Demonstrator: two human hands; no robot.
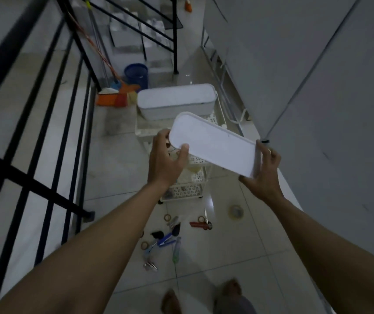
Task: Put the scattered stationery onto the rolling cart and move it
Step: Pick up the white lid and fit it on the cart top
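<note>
Two grips hold a white oblong plastic lid (213, 146) over the white rolling cart (195, 191): left grip (166, 159) pinching its left end, right grip (264, 175) curled round its right. Scattered stationery (165, 239) lies on the tiled floor (260, 257), nearer.

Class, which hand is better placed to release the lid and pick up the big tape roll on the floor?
Probably the right hand: the big tape roll lies below it, and the left hand grips the lid too.

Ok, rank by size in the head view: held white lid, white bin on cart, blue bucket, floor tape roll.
1. White lid and white bin: alike, lid nearer, so unranked.
2. Blue bucket.
3. Tape roll.
</note>
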